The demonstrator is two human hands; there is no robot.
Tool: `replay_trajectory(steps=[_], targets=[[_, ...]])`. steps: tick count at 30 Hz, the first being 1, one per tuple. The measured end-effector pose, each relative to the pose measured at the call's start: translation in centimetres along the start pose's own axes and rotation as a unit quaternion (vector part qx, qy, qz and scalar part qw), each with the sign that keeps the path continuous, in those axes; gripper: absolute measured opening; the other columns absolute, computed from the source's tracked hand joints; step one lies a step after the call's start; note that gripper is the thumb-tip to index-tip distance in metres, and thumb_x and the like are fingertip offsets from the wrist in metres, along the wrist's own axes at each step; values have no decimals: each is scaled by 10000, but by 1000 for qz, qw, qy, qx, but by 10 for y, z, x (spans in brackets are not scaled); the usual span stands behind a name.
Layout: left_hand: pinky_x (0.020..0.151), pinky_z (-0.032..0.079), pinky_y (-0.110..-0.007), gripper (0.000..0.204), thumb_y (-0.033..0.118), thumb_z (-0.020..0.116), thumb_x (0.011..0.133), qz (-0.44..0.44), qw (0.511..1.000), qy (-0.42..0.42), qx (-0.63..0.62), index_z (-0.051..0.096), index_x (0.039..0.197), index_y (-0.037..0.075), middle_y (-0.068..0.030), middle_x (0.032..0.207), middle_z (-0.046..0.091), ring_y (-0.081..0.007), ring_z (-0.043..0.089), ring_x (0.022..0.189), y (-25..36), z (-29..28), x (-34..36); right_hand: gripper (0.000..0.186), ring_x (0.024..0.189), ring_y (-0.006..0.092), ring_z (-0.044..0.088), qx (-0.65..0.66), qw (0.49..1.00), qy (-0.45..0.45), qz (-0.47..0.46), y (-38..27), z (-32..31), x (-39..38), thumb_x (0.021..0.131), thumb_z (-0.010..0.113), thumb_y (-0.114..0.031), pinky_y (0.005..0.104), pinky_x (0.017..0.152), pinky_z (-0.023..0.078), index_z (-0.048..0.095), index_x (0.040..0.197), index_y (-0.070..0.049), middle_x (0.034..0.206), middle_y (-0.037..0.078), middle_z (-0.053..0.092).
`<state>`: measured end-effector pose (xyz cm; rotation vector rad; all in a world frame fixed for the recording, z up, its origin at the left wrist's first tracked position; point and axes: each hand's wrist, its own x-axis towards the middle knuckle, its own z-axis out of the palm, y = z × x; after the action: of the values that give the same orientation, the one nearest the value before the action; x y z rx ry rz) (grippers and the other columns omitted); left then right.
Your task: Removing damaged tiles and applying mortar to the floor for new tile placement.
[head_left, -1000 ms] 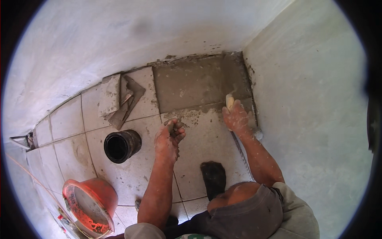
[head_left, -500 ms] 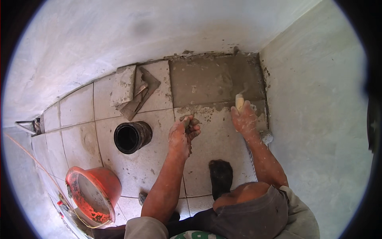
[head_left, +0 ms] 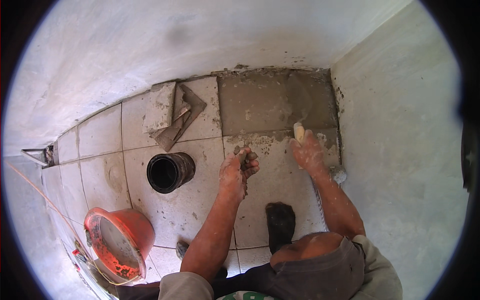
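My right hand (head_left: 308,154) is closed round the pale handle of a trowel (head_left: 299,132). Its blade is hard to tell from the wet grey mortar bed (head_left: 252,102) beyond the handle. My left hand (head_left: 237,172), its fingers curled, pinches a small grey lump of mortar (head_left: 244,156) above a laid floor tile (head_left: 272,172). The mortar fills a rectangular gap between the tiles and the two walls in the far right corner. Wet smears run along the near edge of that gap.
Several cut tile pieces (head_left: 161,111) lie stacked at the far wall. A black cylindrical pipe piece (head_left: 185,167) lies left of my left arm. An orange-red bucket (head_left: 137,227) holding grey mix is at the lower left, beside a cord (head_left: 47,199). My dark-covered foot (head_left: 280,220) rests between my arms.
The trowel handle has shifted slightly nearer and tilted in my right hand. My left hand keeps its grip on the mortar lump. The whole view has shifted a little.
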<state>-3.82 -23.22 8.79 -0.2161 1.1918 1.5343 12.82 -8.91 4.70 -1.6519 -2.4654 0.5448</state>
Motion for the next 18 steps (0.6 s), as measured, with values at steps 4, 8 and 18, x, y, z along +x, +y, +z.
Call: replay_trajectory(steps=[4, 8, 18], targets=[[690, 519, -283, 218, 203, 507, 939, 17, 1000, -21, -9, 541, 1039, 12, -78, 885, 596, -168, 596, 740, -3, 3, -1, 416, 745, 421, 616, -21, 997, -56, 41, 3, 1, 5, 823, 608, -319, 477, 657, 498, 442, 1030, 2, 795, 247, 603], [705, 514, -283, 216, 201, 492, 943, 7, 1000, -16, 5, 542, 1047, 18, -80, 905, 597, -162, 591, 753, -6, 2, -1, 425, 741, 418, 617, 43, 998, 29, 26, 1, 0, 0, 821, 608, -318, 473, 654, 501, 440, 1021, 17, 781, 247, 602], [717, 507, -292, 234, 211, 489, 942, 10, 1000, -14, 18, 540, 1059, 15, -85, 930, 595, -165, 588, 772, -2, 5, -2, 426, 729, 413, 617, 15, 1000, -7, -13, -10, 5, -3, 804, 622, -294, 454, 641, 505, 428, 1010, 25, 763, 238, 601]])
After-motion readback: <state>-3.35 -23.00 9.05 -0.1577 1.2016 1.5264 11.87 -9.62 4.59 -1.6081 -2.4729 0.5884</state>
